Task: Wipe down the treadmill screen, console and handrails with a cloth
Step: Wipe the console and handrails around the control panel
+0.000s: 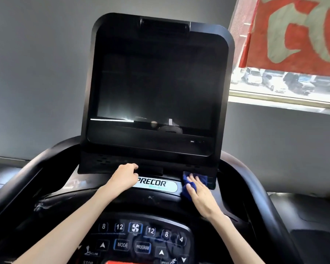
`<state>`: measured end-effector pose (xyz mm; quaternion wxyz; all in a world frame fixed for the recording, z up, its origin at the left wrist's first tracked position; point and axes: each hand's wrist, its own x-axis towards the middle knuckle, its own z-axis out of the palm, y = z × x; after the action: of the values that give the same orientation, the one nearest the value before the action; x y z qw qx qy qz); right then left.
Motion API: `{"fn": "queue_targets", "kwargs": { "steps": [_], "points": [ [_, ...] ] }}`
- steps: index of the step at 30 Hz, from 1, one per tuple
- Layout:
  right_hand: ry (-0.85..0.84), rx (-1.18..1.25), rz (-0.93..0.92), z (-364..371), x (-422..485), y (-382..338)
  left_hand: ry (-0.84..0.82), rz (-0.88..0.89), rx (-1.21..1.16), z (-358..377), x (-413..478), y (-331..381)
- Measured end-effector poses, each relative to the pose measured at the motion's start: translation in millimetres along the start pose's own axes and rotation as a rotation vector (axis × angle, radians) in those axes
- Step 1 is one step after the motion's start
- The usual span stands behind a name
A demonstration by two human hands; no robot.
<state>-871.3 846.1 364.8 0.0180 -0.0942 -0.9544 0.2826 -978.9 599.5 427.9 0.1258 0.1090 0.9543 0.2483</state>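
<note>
Right hand [200, 197] on cloth [185, 178] beside PRECOR badge [154, 184]

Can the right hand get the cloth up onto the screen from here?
Probably yes. The right hand presses the blue cloth just below the screen, with nothing between; the left hand grips the screen housing off to the side.

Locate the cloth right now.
Head view, right of centre: the blue cloth lies under the right hand on the console, just right of the Precor logo plate, below the lower right corner of the screen.
</note>
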Motion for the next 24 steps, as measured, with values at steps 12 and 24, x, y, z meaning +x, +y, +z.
{"fn": "queue_targets", "kwargs": {
  "steps": [12, 24],
  "points": [
    [-0.139, -0.257, -0.127, 68, 29, -142, -0.048, -0.009, 0.072, -46, 9, -80],
    [-0.068, -0.382, 0.048, 116, 43, -213, -0.104, -0.080, -0.006, -76, 13, -180]
  ]
}}
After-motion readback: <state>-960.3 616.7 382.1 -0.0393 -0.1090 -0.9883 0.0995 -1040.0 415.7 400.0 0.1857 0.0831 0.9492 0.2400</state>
